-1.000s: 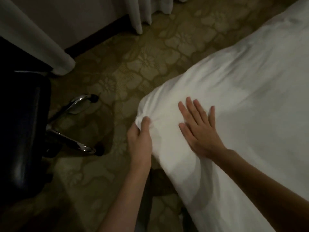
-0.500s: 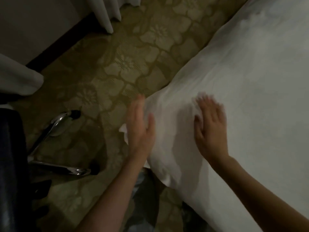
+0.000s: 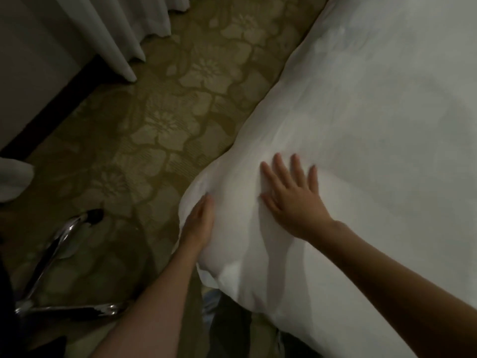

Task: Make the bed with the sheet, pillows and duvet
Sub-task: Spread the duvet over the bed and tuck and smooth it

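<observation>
Chrome chair legs (image 3: 59, 257) with black tips splay at the far left, below pale curtain folds (image 3: 108, 34); olive carpet (image 3: 165, 120) woven with big flowers fills the middle; the white duvet (image 3: 374, 125), soft, puffy and faintly creased, covers the bed on the right, its rounded corner bulging toward the carpet; the left hand (image 3: 198, 223) lies along that corner's edge, fingers straight; the right hand (image 3: 291, 195), just beside, presses flat on top, fingers spread.

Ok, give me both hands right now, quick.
Left hand: open, straight fingers pressed against the side of the white duvet corner, gripping nothing.
Right hand: open, fingers spread flat on top of the duvet.
</observation>
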`<state>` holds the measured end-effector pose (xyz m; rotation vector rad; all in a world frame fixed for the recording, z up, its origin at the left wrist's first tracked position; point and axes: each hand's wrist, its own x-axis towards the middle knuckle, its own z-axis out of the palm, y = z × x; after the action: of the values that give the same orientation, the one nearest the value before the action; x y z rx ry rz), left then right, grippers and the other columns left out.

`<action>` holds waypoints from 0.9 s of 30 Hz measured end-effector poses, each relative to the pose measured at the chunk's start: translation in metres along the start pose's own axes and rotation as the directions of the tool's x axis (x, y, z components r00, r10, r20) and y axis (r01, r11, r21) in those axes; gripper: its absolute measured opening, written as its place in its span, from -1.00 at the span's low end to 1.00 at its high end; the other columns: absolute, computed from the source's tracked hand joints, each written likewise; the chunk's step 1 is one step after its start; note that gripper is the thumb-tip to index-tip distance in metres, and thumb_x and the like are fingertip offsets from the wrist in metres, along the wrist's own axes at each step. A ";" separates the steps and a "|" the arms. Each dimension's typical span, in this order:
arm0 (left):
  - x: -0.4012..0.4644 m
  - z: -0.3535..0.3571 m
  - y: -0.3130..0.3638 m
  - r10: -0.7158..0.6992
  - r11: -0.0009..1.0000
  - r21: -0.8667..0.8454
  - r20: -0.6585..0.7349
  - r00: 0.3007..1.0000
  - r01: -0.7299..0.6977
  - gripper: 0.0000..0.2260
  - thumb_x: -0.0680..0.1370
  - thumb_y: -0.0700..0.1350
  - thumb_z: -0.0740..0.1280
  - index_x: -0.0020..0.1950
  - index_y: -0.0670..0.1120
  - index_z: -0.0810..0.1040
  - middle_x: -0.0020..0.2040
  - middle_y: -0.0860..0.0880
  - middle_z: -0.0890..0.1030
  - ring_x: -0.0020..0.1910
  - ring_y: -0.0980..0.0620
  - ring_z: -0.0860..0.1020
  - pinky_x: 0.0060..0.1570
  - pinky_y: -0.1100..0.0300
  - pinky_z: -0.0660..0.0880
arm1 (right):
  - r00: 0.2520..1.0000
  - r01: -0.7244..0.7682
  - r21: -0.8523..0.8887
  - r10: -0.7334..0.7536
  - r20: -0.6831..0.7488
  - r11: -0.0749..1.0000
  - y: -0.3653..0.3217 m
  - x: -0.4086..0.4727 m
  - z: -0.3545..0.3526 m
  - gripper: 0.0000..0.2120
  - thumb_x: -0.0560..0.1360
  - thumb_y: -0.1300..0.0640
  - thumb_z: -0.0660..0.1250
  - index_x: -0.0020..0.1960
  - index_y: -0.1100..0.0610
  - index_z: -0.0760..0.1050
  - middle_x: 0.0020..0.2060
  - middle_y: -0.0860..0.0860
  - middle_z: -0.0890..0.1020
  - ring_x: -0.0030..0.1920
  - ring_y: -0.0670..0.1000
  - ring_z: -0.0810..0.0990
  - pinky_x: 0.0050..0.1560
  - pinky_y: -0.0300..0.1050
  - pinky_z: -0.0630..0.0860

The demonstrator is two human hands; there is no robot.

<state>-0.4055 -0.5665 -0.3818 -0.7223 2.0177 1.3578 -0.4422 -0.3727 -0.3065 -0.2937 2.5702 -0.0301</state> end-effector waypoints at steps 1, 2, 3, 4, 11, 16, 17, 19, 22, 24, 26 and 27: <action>0.004 -0.006 -0.007 -0.199 0.979 0.052 0.027 0.980 0.197 -0.44 0.63 0.22 -0.05 0.52 -0.07 0.19 0.45 -0.08 0.30 0.42 -0.12 0.28 0.42 0.01 0.19 | 1.000 0.006 0.039 -0.007 0.010 0.999 -0.002 0.000 -0.008 -0.40 0.61 -0.18 -0.15 0.55 -0.02 -0.25 0.54 0.04 -0.22 0.51 0.15 -0.32 0.49 0.20 -0.28; 0.007 -0.017 -0.015 -0.370 0.921 0.154 0.061 0.927 0.357 -0.46 0.64 0.17 -0.02 0.50 -0.15 0.23 0.45 -0.16 0.32 0.39 -0.17 0.32 0.40 -0.01 0.23 | 1.000 0.001 0.089 -0.003 0.018 0.996 -0.005 -0.002 -0.015 -0.42 0.63 -0.14 -0.07 0.56 -0.01 -0.20 0.55 0.04 -0.17 0.53 0.11 -0.26 0.51 0.13 -0.23; 0.004 -0.031 -0.016 -0.471 0.850 0.321 0.111 0.875 0.417 -0.49 0.65 0.12 0.02 0.45 -0.21 0.30 0.43 -0.19 0.35 0.35 -0.18 0.37 0.36 -0.02 0.29 | 1.000 -0.004 0.147 0.000 0.025 0.989 -0.007 -0.005 -0.021 -0.42 0.64 -0.10 -0.03 0.57 0.01 -0.16 0.56 0.04 -0.13 0.54 0.09 -0.20 0.52 0.08 -0.19; -0.003 -0.045 -0.012 -0.511 0.785 0.476 0.136 0.849 0.396 -0.54 0.65 0.06 0.07 0.39 -0.25 0.36 0.39 -0.21 0.39 0.28 -0.17 0.42 0.30 0.01 0.35 | 0.999 -0.009 0.196 0.000 0.047 0.980 -0.009 -0.009 -0.027 -0.42 0.64 -0.08 0.00 0.57 0.01 -0.13 0.56 0.03 -0.08 0.55 0.07 -0.15 0.53 0.05 -0.15; -0.087 -0.071 0.115 0.024 0.740 0.665 0.117 0.993 -0.096 -0.66 0.64 0.03 0.10 0.31 -0.10 0.44 0.24 -0.16 0.50 0.12 -0.11 0.48 0.16 0.02 0.44 | 0.979 -0.168 0.363 0.113 0.168 0.916 -0.010 -0.082 -0.088 -0.46 0.64 -0.08 0.05 0.56 0.05 0.06 0.50 0.07 0.23 0.54 0.09 -0.01 0.52 0.06 -0.03; -0.172 -0.025 0.189 0.368 0.625 0.631 0.282 0.886 -0.460 -0.62 0.63 0.04 0.15 0.32 -0.15 0.49 0.31 -0.21 0.49 0.28 -0.19 0.44 0.28 0.04 0.37 | 0.965 -0.255 0.404 0.207 0.160 0.878 0.013 -0.176 -0.119 -0.51 0.64 -0.09 0.03 0.52 0.04 0.17 0.48 0.04 0.29 0.55 0.07 -0.06 0.52 0.07 -0.10; -0.189 -0.016 0.197 0.435 0.555 0.644 0.315 0.843 -0.527 -0.61 0.62 0.05 0.15 0.29 -0.16 0.52 0.29 -0.21 0.52 0.28 -0.19 0.44 0.29 0.02 0.36 | 0.960 -0.276 0.384 0.230 0.163 0.881 0.021 -0.195 -0.122 -0.51 0.64 -0.10 0.03 0.52 0.04 0.18 0.49 0.03 0.28 0.55 0.07 -0.08 0.52 0.08 -0.13; -0.220 0.003 0.206 0.527 0.411 0.669 0.379 0.760 -0.619 -0.60 0.62 0.08 0.14 0.27 -0.15 0.54 0.29 -0.17 0.53 0.31 -0.18 0.41 0.34 -0.01 0.30 | 0.948 -0.317 0.346 0.279 0.157 0.883 0.039 -0.232 -0.128 -0.51 0.63 -0.11 0.04 0.52 0.04 0.19 0.49 0.03 0.26 0.55 0.07 -0.10 0.52 0.10 -0.15; -0.267 0.030 0.215 0.584 0.223 0.727 0.434 0.686 -0.650 -0.59 0.62 0.11 0.12 0.37 -0.06 0.45 0.42 -0.06 0.42 0.45 -0.11 0.27 0.44 0.01 0.14 | 0.930 -0.367 0.331 0.343 0.131 0.869 0.067 -0.280 -0.138 -0.50 0.63 -0.11 0.05 0.52 0.05 0.19 0.47 0.06 0.30 0.54 0.09 0.00 0.51 0.09 -0.06; -0.295 0.047 0.216 0.596 0.130 0.736 0.477 0.646 -0.664 -0.58 0.62 0.12 0.11 0.41 -0.05 0.40 0.45 -0.04 0.37 0.47 -0.07 0.24 0.45 0.03 0.12 | 0.919 -0.393 0.338 0.381 0.106 0.855 0.080 -0.308 -0.143 -0.50 0.63 -0.11 0.06 0.51 0.05 0.20 0.44 0.09 0.35 0.49 0.12 0.18 0.45 0.06 0.12; -0.320 0.065 0.215 0.601 0.082 0.729 0.508 0.617 -0.680 -0.57 0.62 0.11 0.11 0.42 -0.05 0.39 0.43 -0.04 0.39 0.44 -0.05 0.30 0.42 0.06 0.17 | 0.903 -0.420 0.370 0.422 0.079 0.829 0.091 -0.336 -0.146 -0.50 0.63 -0.12 0.06 0.50 0.05 0.21 0.40 0.10 0.40 0.40 0.15 0.33 0.35 0.05 0.27; -0.331 0.075 0.215 0.608 0.066 0.721 0.519 0.601 -0.690 -0.57 0.62 0.11 0.12 0.42 -0.05 0.39 0.42 -0.04 0.40 0.41 -0.04 0.33 0.40 0.06 0.21 | 0.894 -0.431 0.393 0.444 0.063 0.812 0.096 -0.349 -0.146 -0.51 0.62 -0.12 0.06 0.49 0.05 0.22 0.39 0.10 0.41 0.37 0.15 0.36 0.32 0.05 0.31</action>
<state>-0.3227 -0.3897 -0.0308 0.8976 2.6490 0.3491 -0.2497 -0.2098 -0.0081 0.4613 2.5239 -0.3858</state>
